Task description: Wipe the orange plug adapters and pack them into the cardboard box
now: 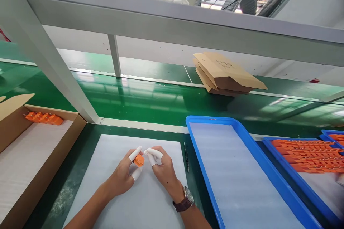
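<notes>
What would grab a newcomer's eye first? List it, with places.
Probably first, the bright orange piece in the grip of the left hand, over the white sheet at lower centre. Next, likely the rows of orange pieces in a blue tray at far right.

Block [139, 161]: bright orange. Finger cots [135, 154] are white. Watch strap [182, 206] reads dark brown, case [189, 194] silvery. Sheet [107, 168] plain white. Bench [66, 179] dark green; strip behind [150, 105] brighter green, streaked by pale reflections. Tray [259, 159] blue, liner [231, 171] whitish. Carton [51, 168] brown. Stacked parts [311, 154] show orange. Boxes [233, 69] tan, dark print. Beam [161, 18] pale grey.
</notes>
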Tool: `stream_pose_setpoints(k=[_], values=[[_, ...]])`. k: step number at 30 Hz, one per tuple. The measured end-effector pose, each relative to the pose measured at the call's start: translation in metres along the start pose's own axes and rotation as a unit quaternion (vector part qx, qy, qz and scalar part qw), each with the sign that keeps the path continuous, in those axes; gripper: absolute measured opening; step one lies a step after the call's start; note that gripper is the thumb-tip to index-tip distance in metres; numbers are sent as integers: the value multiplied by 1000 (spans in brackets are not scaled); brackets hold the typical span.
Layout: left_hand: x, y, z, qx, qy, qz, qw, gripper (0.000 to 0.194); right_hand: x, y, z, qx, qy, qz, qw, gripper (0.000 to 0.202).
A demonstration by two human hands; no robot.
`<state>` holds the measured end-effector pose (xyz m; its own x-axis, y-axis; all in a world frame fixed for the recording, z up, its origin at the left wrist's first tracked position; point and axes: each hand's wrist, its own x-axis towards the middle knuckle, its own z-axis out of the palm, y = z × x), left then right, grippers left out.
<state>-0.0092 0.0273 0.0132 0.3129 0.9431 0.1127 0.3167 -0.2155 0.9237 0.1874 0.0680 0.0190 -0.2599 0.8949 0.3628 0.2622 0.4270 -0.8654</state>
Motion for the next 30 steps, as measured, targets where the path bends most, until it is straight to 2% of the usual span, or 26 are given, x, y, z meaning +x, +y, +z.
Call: stream_pose_setpoints(k=[3, 9, 15, 18, 21, 23, 26, 30], values=[[0, 2, -3, 7, 8, -38, 999, 61, 2, 3, -8, -39, 11, 20, 999, 21], [4, 6, -15, 66, 30, -23, 997, 50, 5, 6, -19, -144, -42, -25, 988, 22], [8, 5, -19, 84, 47, -17, 995, 46, 6, 1, -29, -157, -12, -11, 988, 26], [9, 5, -21, 98, 54, -30, 993, 46, 4, 2, -29, -176, -56, -20, 983, 39], [8, 4, -21, 86, 59, -36, 994, 49, 2, 8, -25, -215, -109, -60, 969, 45], [8, 2, -20, 72, 53, -32, 995, 47, 1, 11, -21, -229, -120, -80, 963, 49], [6, 1, -19, 49, 23, -20, 998, 48, 0, 11, -16, -185, -93, -78, 975, 51], [5, 5, -16, 23, -11, -5, 1000, 51, -2, 2, -8, -53, -32, -39, 997, 36]])
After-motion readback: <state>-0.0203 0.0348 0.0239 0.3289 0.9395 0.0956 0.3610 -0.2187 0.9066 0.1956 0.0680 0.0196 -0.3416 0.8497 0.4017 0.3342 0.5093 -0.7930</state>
